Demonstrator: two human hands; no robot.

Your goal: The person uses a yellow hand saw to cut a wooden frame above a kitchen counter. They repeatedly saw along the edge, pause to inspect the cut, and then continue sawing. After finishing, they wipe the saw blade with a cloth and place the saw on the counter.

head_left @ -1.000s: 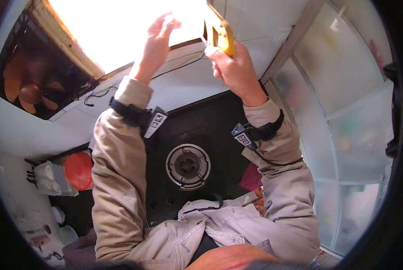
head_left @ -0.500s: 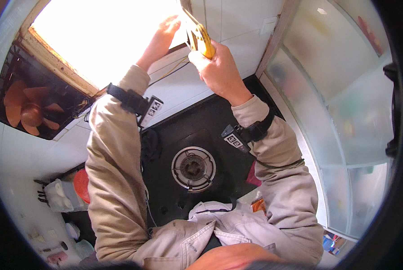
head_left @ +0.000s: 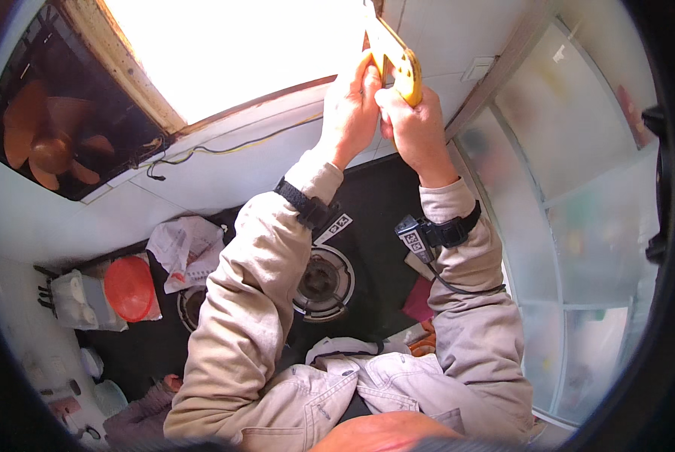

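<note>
Both my hands are raised at the window's lower right corner, around a yellow-handled tool (head_left: 408, 74). Its pale frame-like part runs up past the top edge of the picture, so I cannot make out its exact kind. My right hand (head_left: 419, 128) is closed round the yellow handle. Close beside it, my left hand (head_left: 350, 113) has its fingers closed on a yellow part of the same tool. What the tool's far end touches is lost in glare and beyond the picture.
Below lies a black counter with a gas burner (head_left: 324, 282). A fan (head_left: 51, 154) sits left of the bright window; a loose cable (head_left: 224, 148) hangs under the sill. Left are a plastic bag (head_left: 188, 248) and red basin (head_left: 129, 288). Frosted panels (head_left: 586, 226) stand right.
My left hand has come down and right from the window to the tool and now grips it. My right hand, still holding the tool, has shifted right in view; the view has turned.
</note>
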